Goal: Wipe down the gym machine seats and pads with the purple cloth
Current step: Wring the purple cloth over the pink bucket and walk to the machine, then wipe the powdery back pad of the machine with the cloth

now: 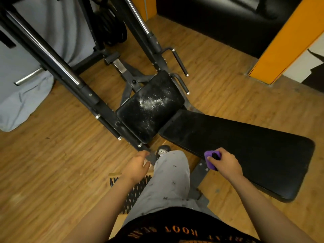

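Down low on the right, right hand (226, 161) curled tight round purple cloth (211, 159), bunched up, just at the near edge of the long black back pad (245, 148); touching the pad or not, cannot tell. Left hand (138, 165) with fingers loosely bent, nothing held, hovering over wooden floor (52, 163) close beside grey trouser leg (170, 176). Farther out, square seat pad (150, 106), black, speckled with white dust thickest toward its far side, butted against the back pad's narrow end. Chrome rail (52, 55) slanting past the seat pad's left side. Shoe (162, 150) just below the seat pad's near corner. Black mesh mat (135, 193) under the left forearm.
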The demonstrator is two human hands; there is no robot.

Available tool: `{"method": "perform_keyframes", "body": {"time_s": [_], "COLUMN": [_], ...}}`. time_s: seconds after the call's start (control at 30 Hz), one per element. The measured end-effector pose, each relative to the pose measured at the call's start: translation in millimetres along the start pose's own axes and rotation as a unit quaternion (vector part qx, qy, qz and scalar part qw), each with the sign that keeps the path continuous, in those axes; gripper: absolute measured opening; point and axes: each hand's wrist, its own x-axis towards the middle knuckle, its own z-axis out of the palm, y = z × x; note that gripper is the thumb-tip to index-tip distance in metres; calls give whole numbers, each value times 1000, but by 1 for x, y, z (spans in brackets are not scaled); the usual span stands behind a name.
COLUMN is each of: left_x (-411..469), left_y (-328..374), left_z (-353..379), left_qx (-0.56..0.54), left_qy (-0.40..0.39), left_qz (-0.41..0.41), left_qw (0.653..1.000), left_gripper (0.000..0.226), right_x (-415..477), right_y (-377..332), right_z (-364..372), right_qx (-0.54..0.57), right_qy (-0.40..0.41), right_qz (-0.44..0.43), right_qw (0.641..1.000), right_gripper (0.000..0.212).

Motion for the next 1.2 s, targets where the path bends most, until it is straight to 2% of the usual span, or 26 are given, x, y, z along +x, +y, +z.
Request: {"method": "perform_keyframes", "body": {"time_s": [0.2, 0.4, 0.53, 0.77, 0.93, 1.07, 1.2], "left_x": [66, 182, 273, 385, 418, 421, 410], "left_y": [-16, -61, -109, -204, -244, -275, -299], "left_z": [-31, -48, -46, 2, 31, 32, 44], "left_qx": [10, 18, 26, 5, 4, -15, -104], "left_qy": [17, 57, 115, 231, 320, 402, 404], "left_qz": [-25, -40, -52, -41, 14, -21, -81], "left_qw": [1000, 997, 992, 972, 947, 915, 905], "left_gripper": [37, 40, 40, 37, 37, 41, 50], "right_x": [57, 171, 268, 405, 443, 443, 426], "right_y": [-44, -121, -167, -220, -245, -260, -282], "right_z": [9, 53, 96, 186, 218, 234, 253], "right_qx": [8, 18, 38, 102, 56, 32, 13], "right_qy": [-20, -20, 1, -17, -29, -7, 4], "right_qz": [-32, -70, -133, -205, -286, -319, -303], "right_qw": [999, 997, 990, 973, 956, 947, 953], "right_gripper": [26, 24, 27, 33, 24, 25, 31]}}
